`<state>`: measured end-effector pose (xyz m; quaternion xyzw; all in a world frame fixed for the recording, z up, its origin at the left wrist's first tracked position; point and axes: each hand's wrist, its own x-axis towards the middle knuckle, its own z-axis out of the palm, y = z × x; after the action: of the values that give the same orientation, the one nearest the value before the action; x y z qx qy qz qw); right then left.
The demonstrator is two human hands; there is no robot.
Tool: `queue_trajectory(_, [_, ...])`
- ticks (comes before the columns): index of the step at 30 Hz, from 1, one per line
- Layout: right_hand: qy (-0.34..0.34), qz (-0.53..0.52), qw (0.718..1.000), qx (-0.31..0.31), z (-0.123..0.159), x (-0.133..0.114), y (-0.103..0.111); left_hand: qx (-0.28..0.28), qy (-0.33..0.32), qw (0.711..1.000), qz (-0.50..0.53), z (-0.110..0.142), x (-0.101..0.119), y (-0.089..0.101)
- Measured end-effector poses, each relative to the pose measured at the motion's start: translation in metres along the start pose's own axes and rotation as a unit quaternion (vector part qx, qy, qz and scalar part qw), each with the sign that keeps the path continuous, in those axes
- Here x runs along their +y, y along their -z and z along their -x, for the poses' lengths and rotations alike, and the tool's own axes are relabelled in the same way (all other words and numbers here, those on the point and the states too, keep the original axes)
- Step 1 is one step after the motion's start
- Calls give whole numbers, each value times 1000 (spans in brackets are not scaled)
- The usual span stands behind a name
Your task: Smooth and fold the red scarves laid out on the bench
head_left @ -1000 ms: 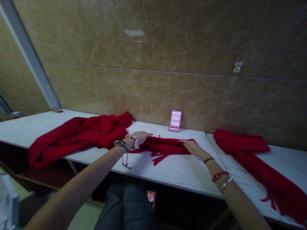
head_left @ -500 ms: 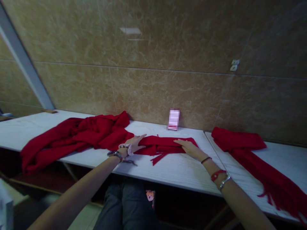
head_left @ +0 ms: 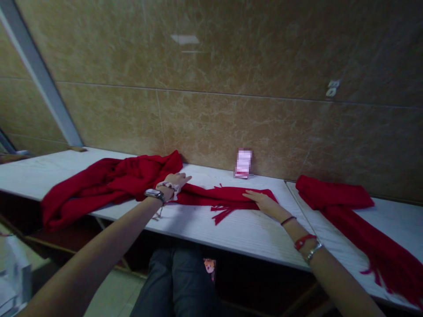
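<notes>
A long red fringed scarf lies along the white table, bunched at the left and narrowed into a flat strip in the middle. My left hand rests flat on the scarf where the bunched part meets the strip, fingers stretched out. My right hand lies flat on the strip's right end, fingers extended, just right of its loose fringe. Neither hand grips anything.
A second red scarf lies on the adjoining table at the right, its fringe near the front edge. A small pink-and-white box stands against the brown marble wall. My dark trousers show under the table edge.
My left hand slid left along the scarf, toward the bunched part. The strip between my hands looks longer and flatter. My right hand stayed on the strip's right end.
</notes>
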<state>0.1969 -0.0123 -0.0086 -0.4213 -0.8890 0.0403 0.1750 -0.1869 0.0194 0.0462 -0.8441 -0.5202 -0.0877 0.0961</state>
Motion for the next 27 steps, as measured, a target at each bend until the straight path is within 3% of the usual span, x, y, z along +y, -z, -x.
queue_trajectory(4, [-10, 55, 998, -24, 1, -3, -1, -81, -137, 985, -68, 2, 35, -7])
queue_trajectory(7, [-9, 78, 997, -22, -1, -2, -3, -102, -132, 982, -85, 5, 56, -10])
queue_trajectory(10, [5, 94, 995, -15, -2, -3, -4, -83, -103, 988, -78, 4, 65, -12])
queue_trajectory(13, [19, 86, 996, 0, -3, -5, -2, -56, -147, 986, -47, 0, 73, -15])
queue_trajectory(16, [20, 67, 997, 45, -5, -4, -2, -47, -178, 983, -27, -5, 88, -20])
queue_trajectory(20, [10, 71, 992, 102, -8, 1, -4, -38, -152, 987, -20, -14, 103, -27])
queue_trajectory(27, [46, 69, 994, 68, -5, -1, -3, 44, -159, 986, -23, -20, 89, -34])
